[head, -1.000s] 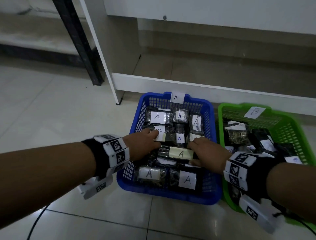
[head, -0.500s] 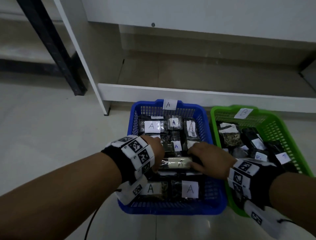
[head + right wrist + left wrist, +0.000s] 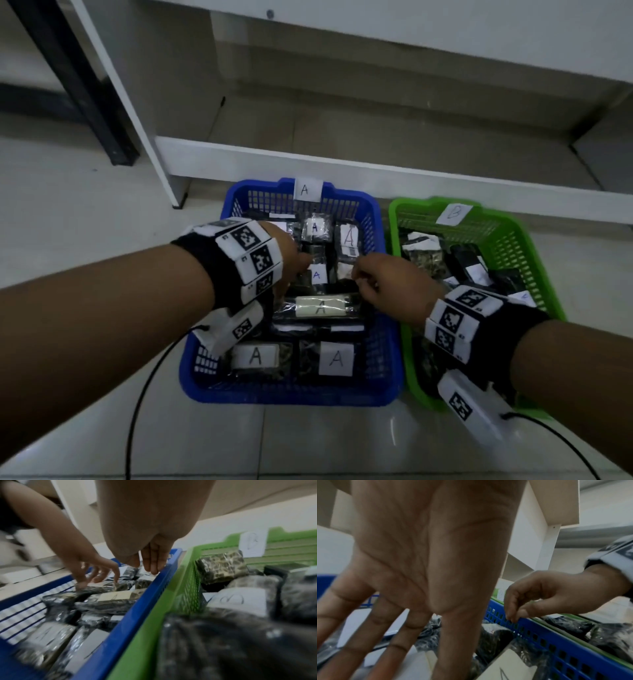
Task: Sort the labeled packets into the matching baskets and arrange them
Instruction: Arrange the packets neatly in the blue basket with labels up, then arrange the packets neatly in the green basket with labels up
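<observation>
The blue basket [image 3: 291, 397], tagged A [image 3: 305, 189], holds several dark packets with A labels. One with a cream label [image 3: 320, 306] lies flat across its middle. My left hand [image 3: 287, 260] reaches into the basket's left side with its fingers [image 3: 399, 642] straight and spread, and the tips touch packets just behind the cream-labelled one [image 3: 116, 596]. My right hand [image 3: 387, 284] hovers above the basket's right side. Its fingers [image 3: 150, 561] hang loosely curled and hold nothing. The green basket [image 3: 406, 359], tagged B [image 3: 454, 214], holds B packets [image 3: 235, 600].
Both baskets stand side by side on a pale tiled floor against a white shelf unit [image 3: 342, 164]. A black table leg [image 3: 85, 85] stands at the back left. Black cables [image 3: 137, 411] trail from my wrists across the floor in front.
Both hands were at the ends of the cream-labelled packet. Now it lies flat; my right hand has let go and lifted, and my left hand has slid further in behind it.
</observation>
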`<action>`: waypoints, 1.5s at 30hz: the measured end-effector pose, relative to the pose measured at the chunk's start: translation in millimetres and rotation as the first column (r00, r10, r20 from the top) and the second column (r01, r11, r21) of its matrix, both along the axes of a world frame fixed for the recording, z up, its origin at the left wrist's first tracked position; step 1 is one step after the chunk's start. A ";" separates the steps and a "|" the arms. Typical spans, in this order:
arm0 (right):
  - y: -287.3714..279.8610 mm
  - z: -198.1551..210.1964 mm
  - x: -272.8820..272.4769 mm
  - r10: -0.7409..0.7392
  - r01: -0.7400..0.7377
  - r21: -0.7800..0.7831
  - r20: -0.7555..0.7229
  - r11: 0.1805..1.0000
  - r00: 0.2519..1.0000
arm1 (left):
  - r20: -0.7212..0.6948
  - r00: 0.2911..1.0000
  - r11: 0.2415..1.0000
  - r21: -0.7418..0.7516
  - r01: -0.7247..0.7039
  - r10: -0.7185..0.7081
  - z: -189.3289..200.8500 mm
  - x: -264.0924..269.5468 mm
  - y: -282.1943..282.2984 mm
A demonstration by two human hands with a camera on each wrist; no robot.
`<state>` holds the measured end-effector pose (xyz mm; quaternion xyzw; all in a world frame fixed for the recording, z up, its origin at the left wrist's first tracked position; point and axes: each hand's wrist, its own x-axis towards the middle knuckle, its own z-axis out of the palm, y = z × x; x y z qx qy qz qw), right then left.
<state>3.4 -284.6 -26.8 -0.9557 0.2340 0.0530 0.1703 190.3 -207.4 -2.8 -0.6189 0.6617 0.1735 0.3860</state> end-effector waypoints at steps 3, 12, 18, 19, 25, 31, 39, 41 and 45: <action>-10.6 9.2 -9.7 0.103 -0.103 -0.055 -0.002 0.993 0.995 | -0.031 0.994 0.992 0.082 -0.099 0.102 6.9 -7.6 -11.0; -132.0 26.2 -42.0 -0.019 0.012 -0.133 -0.048 0.991 0.999 | -0.052 0.976 0.968 -0.125 -0.216 0.211 20.6 -52.9 -61.4; -199.5 0.0 -79.1 -0.139 0.128 -0.102 -0.110 0.987 0.984 | -0.416 0.872 0.763 -0.467 -0.447 0.257 0.7 -99.4 -116.0; -206.2 -7.9 -86.1 -0.148 0.136 -0.097 -0.129 0.986 0.981 | -0.422 0.868 0.727 -0.505 -0.465 0.262 -6.1 -109.3 -124.8; -202.3 -32.0 -95.0 -0.095 0.100 0.007 -0.235 0.995 0.967 | -0.225 0.890 0.811 -0.369 -0.454 0.396 0.4 -132.4 -161.8; -199.3 -37.2 -101.9 -0.019 0.034 0.048 -0.283 0.998 0.959 | -0.105 0.900 0.869 -0.237 -0.435 0.422 -7.4 -147.1 -171.0; -217.6 -28.2 -118.8 -0.131 0.151 0.045 -0.295 0.987 0.947 | -0.084 0.950 0.923 -0.227 -0.312 0.300 -23.5 -112.4 -175.2; -217.5 -29.0 -120.6 -0.130 0.149 0.026 -0.355 0.988 0.926 | -0.149 0.934 0.903 -0.245 -0.352 0.324 -23.9 -106.5 -179.7; -212.8 -27.3 -120.5 -0.089 0.075 -0.053 -0.386 0.996 0.918 | -0.359 0.864 0.863 -0.230 -0.450 0.354 -20.9 -99.5 -189.3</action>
